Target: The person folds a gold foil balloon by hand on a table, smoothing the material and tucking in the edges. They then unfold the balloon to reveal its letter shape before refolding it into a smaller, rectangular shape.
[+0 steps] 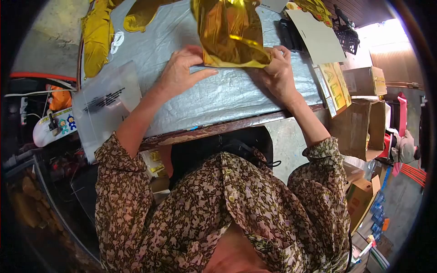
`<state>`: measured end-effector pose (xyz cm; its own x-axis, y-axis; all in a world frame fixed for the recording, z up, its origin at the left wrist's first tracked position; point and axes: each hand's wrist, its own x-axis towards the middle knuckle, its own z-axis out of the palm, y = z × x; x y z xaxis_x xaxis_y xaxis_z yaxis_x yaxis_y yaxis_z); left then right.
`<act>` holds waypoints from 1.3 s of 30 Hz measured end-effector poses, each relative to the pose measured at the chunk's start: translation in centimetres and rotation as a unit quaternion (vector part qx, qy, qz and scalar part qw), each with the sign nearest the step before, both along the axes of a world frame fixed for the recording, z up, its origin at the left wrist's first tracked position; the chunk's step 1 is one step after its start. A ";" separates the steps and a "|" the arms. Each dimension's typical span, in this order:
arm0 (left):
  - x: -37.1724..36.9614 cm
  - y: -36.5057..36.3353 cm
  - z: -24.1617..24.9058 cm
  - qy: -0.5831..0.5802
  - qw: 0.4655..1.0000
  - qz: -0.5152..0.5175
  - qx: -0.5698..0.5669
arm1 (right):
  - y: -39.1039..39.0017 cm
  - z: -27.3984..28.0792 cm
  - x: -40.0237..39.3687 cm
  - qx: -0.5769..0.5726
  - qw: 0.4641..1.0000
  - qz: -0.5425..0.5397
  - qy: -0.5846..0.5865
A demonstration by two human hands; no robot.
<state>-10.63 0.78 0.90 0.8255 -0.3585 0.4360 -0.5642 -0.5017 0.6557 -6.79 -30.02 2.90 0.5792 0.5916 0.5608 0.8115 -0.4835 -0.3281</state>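
Observation:
A shiny gold foil balloon point(232, 34), flat and creased, extends from the top of the view down to my two hands. My right hand point(278, 73) has its fingers curled round the lower right corner of the foil and grips it. At the lower left corner is my left hand point(182, 70), its thumb stretched out below the foil's edge. The left fingertips are blurred and partly hidden beside the foil. Under both hands lies a table with a silvery cover point(200, 107).
More gold foil pieces point(98, 41) and a white string coil point(117, 42) lie at the left. A clear plastic bag point(109, 100) overhangs the left edge. Grey card point(316, 36) and a yellow printed packet point(334, 86) sit right, near cardboard boxes point(355, 127).

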 end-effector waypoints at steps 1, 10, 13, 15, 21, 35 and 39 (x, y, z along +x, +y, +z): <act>0.4 0.2 0.0 0.001 1.000 -0.001 0.001 | 0.2 0.1 0.4 -0.019 0.998 0.014 -0.063; 2.3 3.0 1.0 -0.049 0.987 0.139 0.070 | 3.2 -0.3 5.1 -0.088 0.984 0.002 -0.154; 0.0 3.0 2.1 0.052 0.984 0.169 0.028 | 2.1 -0.9 4.9 0.033 0.989 -0.090 0.112; -1.9 1.7 4.1 0.145 0.970 0.196 -0.001 | 2.2 -0.3 4.0 0.044 0.975 -0.125 0.176; -5.5 -1.9 8.0 0.119 0.935 0.276 0.191 | 5.5 -0.8 3.7 0.013 0.952 -0.211 0.222; -5.6 2.5 -1.1 0.227 0.884 0.326 -0.245 | 9.0 -1.5 1.1 -0.041 0.995 -0.074 0.048; -5.4 2.3 -1.6 0.191 0.908 0.308 -0.211 | 11.4 0.5 -4.0 -0.094 0.994 -0.012 0.046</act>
